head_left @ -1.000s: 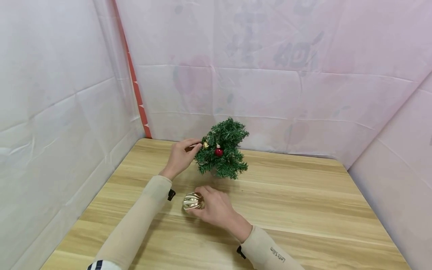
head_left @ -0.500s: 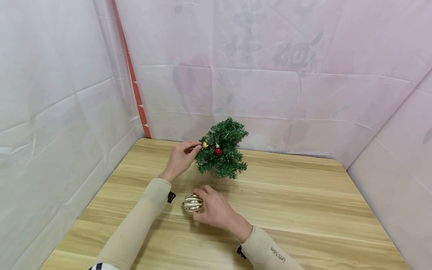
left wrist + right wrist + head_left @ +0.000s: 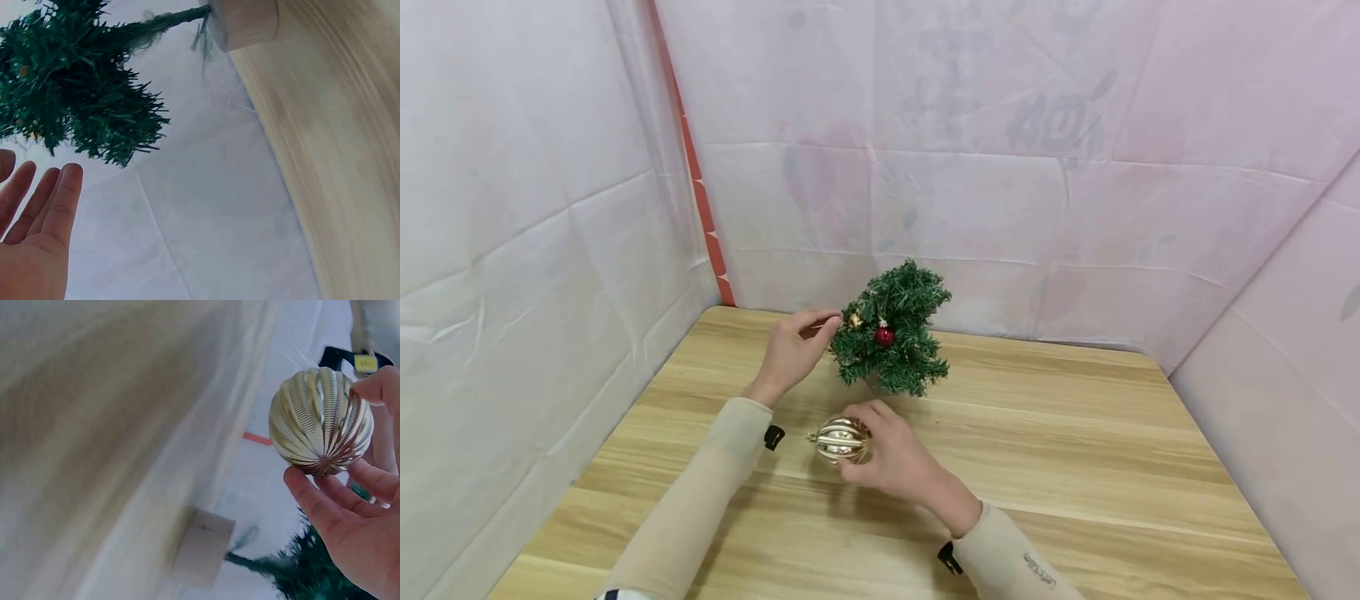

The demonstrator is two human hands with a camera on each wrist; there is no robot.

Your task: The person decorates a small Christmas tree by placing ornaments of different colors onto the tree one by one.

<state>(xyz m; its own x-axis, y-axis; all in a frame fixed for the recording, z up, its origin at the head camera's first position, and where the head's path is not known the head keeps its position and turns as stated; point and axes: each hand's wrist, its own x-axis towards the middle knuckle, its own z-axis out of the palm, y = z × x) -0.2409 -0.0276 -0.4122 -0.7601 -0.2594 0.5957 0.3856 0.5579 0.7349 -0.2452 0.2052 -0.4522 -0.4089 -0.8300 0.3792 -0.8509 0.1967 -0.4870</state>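
Note:
A small green Christmas tree (image 3: 913, 292) stands on a wooden base (image 3: 247, 24) at the back of the table. On its left side hang a red bauble (image 3: 884, 336) and a small gold bauble (image 3: 854, 320). My left hand (image 3: 790, 354) is just left of the small gold bauble; the left wrist view shows straight fingers (image 3: 65, 200) slightly apart from the branches, holding nothing. In front of the tree, my right hand (image 3: 898, 454) grips a large ribbed gold bauble (image 3: 322, 422) between thumb and fingertips, with its cap pointing left in the head view.
The wood-grain table (image 3: 1075, 467) stretches away on both sides of the tree. Pale printed sheets hang as a back wall (image 3: 1000, 208) and a left wall (image 3: 535, 292), close to the table's edges. A red strip (image 3: 703, 208) runs down the left corner.
My left hand has drawn back a little leftward from the small gold bauble, which stays on the tree. My right hand has shifted slightly right with the large bauble, whose cap now shows more clearly.

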